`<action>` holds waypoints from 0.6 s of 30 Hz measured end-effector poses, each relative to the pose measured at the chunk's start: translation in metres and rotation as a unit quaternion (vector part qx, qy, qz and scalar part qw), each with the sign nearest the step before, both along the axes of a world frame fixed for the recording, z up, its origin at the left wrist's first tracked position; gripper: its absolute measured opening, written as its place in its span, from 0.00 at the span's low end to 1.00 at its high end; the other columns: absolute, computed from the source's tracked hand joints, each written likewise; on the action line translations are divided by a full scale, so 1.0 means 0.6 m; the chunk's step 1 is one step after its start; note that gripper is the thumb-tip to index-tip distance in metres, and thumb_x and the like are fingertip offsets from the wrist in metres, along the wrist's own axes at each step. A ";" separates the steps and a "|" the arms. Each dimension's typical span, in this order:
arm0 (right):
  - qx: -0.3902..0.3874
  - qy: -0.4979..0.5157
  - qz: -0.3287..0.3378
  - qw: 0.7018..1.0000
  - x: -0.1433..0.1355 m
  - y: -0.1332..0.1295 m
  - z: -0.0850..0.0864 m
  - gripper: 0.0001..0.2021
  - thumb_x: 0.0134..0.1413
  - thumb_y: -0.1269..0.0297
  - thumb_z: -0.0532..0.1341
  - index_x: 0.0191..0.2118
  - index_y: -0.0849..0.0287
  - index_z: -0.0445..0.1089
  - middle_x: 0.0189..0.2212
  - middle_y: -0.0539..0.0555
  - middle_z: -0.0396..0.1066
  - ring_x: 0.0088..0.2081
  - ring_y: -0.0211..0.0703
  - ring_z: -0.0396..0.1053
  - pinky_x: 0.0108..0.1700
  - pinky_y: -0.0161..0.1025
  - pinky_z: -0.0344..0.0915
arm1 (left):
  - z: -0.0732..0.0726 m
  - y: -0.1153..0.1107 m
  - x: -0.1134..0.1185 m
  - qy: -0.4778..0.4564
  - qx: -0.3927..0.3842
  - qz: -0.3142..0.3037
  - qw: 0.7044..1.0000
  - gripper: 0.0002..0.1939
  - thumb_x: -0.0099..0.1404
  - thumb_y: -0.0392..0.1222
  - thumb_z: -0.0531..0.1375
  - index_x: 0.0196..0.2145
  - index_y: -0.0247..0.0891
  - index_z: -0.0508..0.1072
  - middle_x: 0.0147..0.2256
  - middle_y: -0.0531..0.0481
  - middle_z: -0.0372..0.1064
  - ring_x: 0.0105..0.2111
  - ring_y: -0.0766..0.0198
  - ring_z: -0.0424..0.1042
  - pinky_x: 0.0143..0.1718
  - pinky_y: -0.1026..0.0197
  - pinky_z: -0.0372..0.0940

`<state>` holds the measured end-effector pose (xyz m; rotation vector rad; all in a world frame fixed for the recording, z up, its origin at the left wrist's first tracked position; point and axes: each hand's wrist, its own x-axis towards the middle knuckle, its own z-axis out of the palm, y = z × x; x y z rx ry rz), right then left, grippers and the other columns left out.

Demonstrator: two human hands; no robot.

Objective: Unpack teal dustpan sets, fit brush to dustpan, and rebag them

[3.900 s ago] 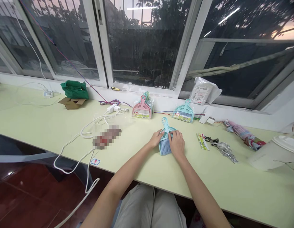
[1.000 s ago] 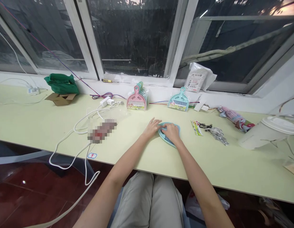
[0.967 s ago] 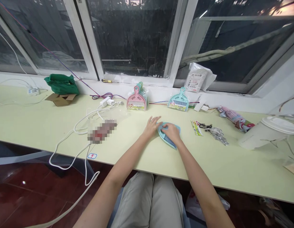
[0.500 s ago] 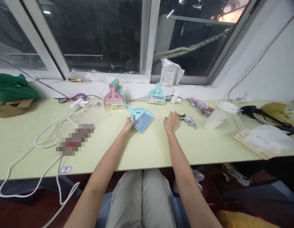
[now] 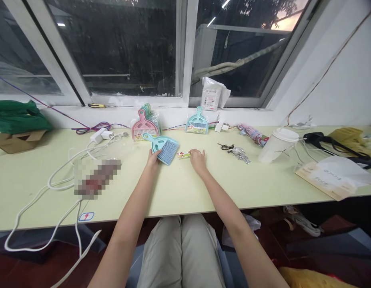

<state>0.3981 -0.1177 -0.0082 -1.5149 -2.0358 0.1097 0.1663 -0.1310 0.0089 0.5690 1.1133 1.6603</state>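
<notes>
Bag (image 5: 19,116), green: lying at far left, being cut off by the frame edge.
Pixelated patch (image 5: 97,179): masking an object at left of centre.
Card (image 5: 183,155): showing at mid-frame, its right end disappearing behind fingertips.
Left hand (image 5: 153,159): reaching forward, gripping the blue dustpan-and-brush set (image 5: 169,151), thumb pressing on top, other fingers mostly hiding.
Right hand (image 5: 198,161): reaching to centre, fingers bending and touching the card; whether pinching or only pressing, cannot tell.
Dustpan-and-brush, unwrapped: one, angling just left of centre, handle pointing upper left.
Wrapped sets: one pink-fronted row (image 5: 145,124) standing above left, its number running unclear; one light-blue pack (image 5: 199,118) standing upper centre.
Cup (image 5: 277,147): one, standing at right.
</notes>
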 end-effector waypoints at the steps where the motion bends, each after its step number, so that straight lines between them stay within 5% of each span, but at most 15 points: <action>1: -0.009 0.002 -0.010 1.000 -0.006 -0.002 -0.001 0.17 0.57 0.75 0.49 0.46 0.58 0.71 0.50 0.60 0.72 0.53 0.49 0.65 0.65 0.62 0.35 | -0.001 0.000 0.000 0.000 0.004 0.000 1.000 0.22 0.48 0.32 0.68 0.39 0.43 0.65 0.38 0.52 0.71 0.35 0.64 0.71 0.38 0.60 0.69; 7: -0.065 0.036 -0.002 0.997 -0.018 0.007 -0.009 0.09 0.57 0.62 0.59 0.39 0.62 0.72 0.42 0.60 0.74 0.48 0.49 0.69 0.63 0.58 0.41 | 0.002 -0.002 0.002 0.001 -0.008 -0.002 1.000 0.20 0.49 0.33 0.68 0.40 0.41 0.68 0.37 0.51 0.72 0.35 0.64 0.72 0.41 0.58 0.68; 13: -0.050 0.108 -0.002 0.993 -0.009 0.015 -0.019 0.14 0.54 0.64 0.61 0.47 0.62 0.71 0.55 0.65 0.66 0.59 0.51 0.60 0.64 0.53 0.44 | 0.008 -0.006 0.006 0.019 -0.035 -0.015 0.999 0.15 0.53 0.34 0.65 0.41 0.38 0.72 0.35 0.48 0.74 0.36 0.63 0.73 0.42 0.59 0.69; 18: -0.080 0.256 0.009 0.963 -0.004 0.018 0.002 0.12 0.56 0.61 0.59 0.42 0.59 0.75 0.43 0.58 0.76 0.48 0.48 0.70 0.57 0.46 0.59 | 0.009 -0.009 0.008 0.023 -0.037 -0.044 0.998 0.22 0.54 0.38 0.67 0.47 0.43 0.70 0.40 0.50 0.74 0.39 0.62 0.74 0.43 0.58 0.69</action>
